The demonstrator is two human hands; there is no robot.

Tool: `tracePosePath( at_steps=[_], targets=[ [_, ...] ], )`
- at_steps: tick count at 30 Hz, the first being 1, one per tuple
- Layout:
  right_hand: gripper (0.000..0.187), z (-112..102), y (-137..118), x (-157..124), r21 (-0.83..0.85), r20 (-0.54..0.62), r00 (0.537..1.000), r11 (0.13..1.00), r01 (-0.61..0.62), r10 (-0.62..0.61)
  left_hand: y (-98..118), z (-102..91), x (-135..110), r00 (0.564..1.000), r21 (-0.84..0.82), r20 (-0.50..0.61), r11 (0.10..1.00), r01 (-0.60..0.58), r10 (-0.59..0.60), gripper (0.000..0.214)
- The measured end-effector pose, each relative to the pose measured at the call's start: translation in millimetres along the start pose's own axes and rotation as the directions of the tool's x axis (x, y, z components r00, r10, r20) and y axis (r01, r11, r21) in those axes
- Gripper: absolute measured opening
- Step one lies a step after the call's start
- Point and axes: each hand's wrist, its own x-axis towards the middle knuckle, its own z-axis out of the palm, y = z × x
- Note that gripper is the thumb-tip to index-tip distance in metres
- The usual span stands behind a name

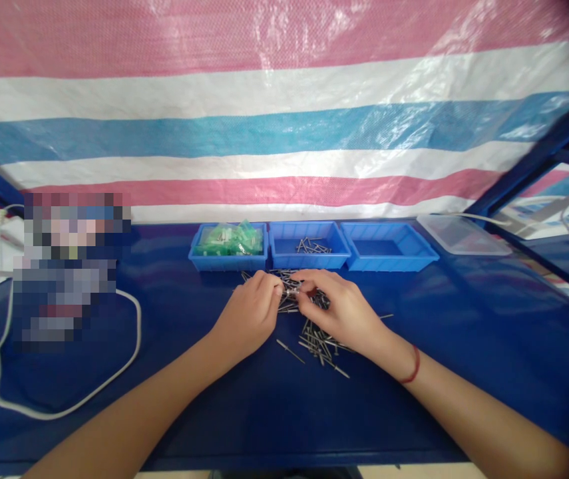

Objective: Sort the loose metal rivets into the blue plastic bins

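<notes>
My left hand (251,309) is closed, thumb against the curled fingers, with the ends of some metal rivets showing at its fingertips. Facing it, my right hand (341,303) pinches at those same rivets (291,291) between thumb and forefinger. How many are gripped cannot be made out. Under and between both hands lies a loose pile of blind rivets (320,339) with long thin stems. One single rivet (291,351) lies apart, nearer to me. Just behind the hands, the middle blue bin (284,249) has several rivets (313,246) in it.
The left blue bin (191,258) contains green and clear plastic bags (231,239). A third blue bin (394,261) and a clear plastic lid (464,236) stand to the right. White cable (137,332) loops over the blue table at left, beside a blurred-out area. Striped sheeting (284,133) hangs behind.
</notes>
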Motion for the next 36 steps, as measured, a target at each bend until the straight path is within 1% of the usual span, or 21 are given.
tracePosePath(
  at_steps=[4,8,11,14,17,21,24,26,32,36],
  targets=[
    [0.025,-2.8,0.1,0.3,0.026,0.022,0.996,0.996,-0.085,0.084,-4.8,0.0,2.0,1.000,0.053,0.001,0.999,0.009,-0.009,0.027],
    [0.016,-4.1,0.8,1.2,0.101,-0.052,0.986,0.983,-0.152,0.158,-6.5,-0.2,2.8,1.000,0.017,-0.014,1.000,0.000,0.000,0.021],
    [0.013,-3.4,2.1,1.7,0.193,-0.080,0.975,0.962,-0.190,0.209,-3.0,-1.9,3.0,0.998,-0.097,-0.063,0.995,-0.016,0.010,0.018],
    [0.011,-1.6,2.8,1.8,0.296,-0.036,0.975,0.934,-0.199,0.219,2.9,-3.8,3.0,0.997,-0.285,-0.078,0.959,-0.013,-0.010,0.019],
    [0.011,0.8,2.0,1.8,0.395,0.008,0.978,0.898,-0.194,0.208,6.5,-3.6,2.7,0.994,-0.412,-0.080,0.910,0.036,-0.075,0.018],
    [0.012,3.3,-0.6,2.3,0.495,0.032,0.974,0.844,-0.209,0.222,5.0,0.4,2.3,0.983,-0.553,-0.063,0.826,0.108,-0.171,0.020],
    [0.014,3.9,-2.1,2.5,0.538,0.054,0.972,0.814,-0.221,0.228,2.6,2.6,2.2,0.978,-0.618,-0.055,0.776,0.127,-0.203,0.021],
    [0.015,3.3,-2.4,2.4,0.532,0.068,0.973,0.817,-0.223,0.222,2.1,2.5,2.2,0.977,-0.627,-0.063,0.770,0.119,-0.202,0.021],
    [0.021,-2.3,-1.1,2.7,0.389,0.118,0.974,0.893,-0.225,0.194,4.1,-1.0,1.7,0.978,-0.609,-0.106,0.789,0.081,-0.181,0.019],
    [0.019,-1.9,0.1,1.8,0.383,0.076,0.972,0.894,-0.233,0.221,4.8,-3.0,2.3,0.979,-0.568,-0.127,0.821,0.059,-0.159,0.016]
  ],
)
